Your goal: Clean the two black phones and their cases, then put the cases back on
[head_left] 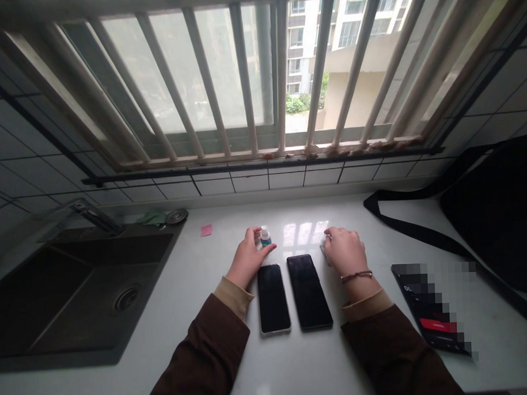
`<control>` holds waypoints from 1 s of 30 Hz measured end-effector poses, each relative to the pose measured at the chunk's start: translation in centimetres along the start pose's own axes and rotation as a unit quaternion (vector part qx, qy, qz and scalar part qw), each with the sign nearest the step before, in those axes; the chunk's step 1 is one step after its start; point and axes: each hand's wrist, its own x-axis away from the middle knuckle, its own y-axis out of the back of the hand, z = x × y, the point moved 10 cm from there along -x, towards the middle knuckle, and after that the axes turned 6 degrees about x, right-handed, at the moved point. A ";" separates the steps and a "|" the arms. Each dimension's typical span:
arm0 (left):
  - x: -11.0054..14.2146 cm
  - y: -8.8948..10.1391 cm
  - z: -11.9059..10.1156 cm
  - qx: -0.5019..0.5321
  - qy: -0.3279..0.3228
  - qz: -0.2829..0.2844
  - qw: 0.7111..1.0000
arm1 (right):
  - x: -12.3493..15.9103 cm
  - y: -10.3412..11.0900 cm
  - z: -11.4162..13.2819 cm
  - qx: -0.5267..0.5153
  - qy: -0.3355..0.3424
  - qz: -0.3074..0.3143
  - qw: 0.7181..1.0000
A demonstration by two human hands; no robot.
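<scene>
My left hand [247, 257] curls around a small white bottle [265, 238] with a teal label, which stands upright on the white counter, fingers behind it and thumb at its near side. To the right, my right hand [346, 249] is closed, palm down, over a small whitish object [324, 247]; most of it is hidden under the fingers, so its kind cannot be told. Between my forearms lie two dark-screened phones side by side: one in a clear case [274, 299] on the left and a black phone [310, 292] on the right.
A dark sink [99, 336] with a faucet [95, 218] is at the left, a green cloth [154, 218] behind it. A pink sticky note [206, 230] lies nearby. At right are a partly blurred-out dark item [423, 307] and a black bag [497, 212] with a strap.
</scene>
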 end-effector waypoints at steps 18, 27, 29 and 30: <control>4.3 0.5 -3.1 -0.244 -0.028 0.009 0.969 | 0.6 -0.5 -0.2 -0.020 0.011 0.036 0.999; 4.3 -0.6 -3.4 -0.244 -0.051 0.029 0.968 | 0.1 1.3 2.8 -0.258 0.098 -0.022 0.961; 4.3 -0.8 -3.4 -0.244 -0.056 0.032 0.968 | 0.2 0.8 3.2 -0.301 0.104 -0.022 0.948; 4.4 -0.9 -3.4 -0.244 -0.058 0.034 0.968 | 0.2 0.3 3.5 -0.317 0.108 -0.016 0.942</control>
